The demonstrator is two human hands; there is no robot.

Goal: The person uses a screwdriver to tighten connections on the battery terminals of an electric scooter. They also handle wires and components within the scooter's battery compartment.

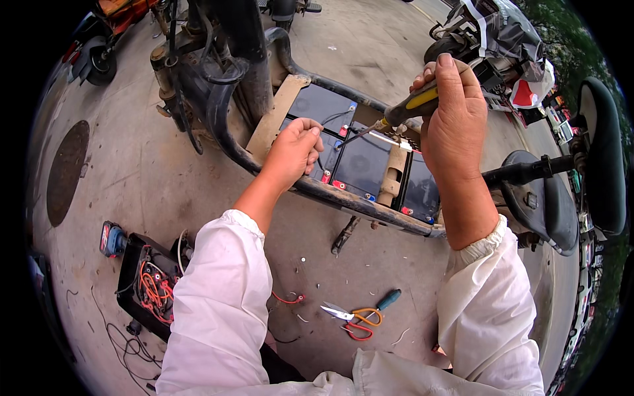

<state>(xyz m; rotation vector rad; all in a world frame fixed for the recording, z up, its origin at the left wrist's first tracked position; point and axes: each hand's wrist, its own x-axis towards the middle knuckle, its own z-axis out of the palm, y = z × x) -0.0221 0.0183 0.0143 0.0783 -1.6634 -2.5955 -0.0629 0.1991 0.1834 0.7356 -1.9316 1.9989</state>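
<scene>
Several black batteries [363, 162] sit in the floor well of an electric scooter frame [218, 125], with red and blue marked terminals. My right hand [457, 122] is wrapped round the black and yellow handle of a screwdriver [411, 107]. The screwdriver's shaft slants down to the left, its tip at or just over a blue-marked terminal [338, 144]. Close by, my left hand [294, 153] is closed over the batteries' left side, fingertips pinched at a thin black wire [335, 117]. That wire runs to a terminal at the far side; part of it is hidden by my fingers.
Scissors with orange and red handles [360, 323] and a teal-handled tool [389, 299] lie on the concrete. A black box of orange wires [153, 284] and a blue power tool [112, 239] stand at left. The scooter's seat [601, 158] rises at right.
</scene>
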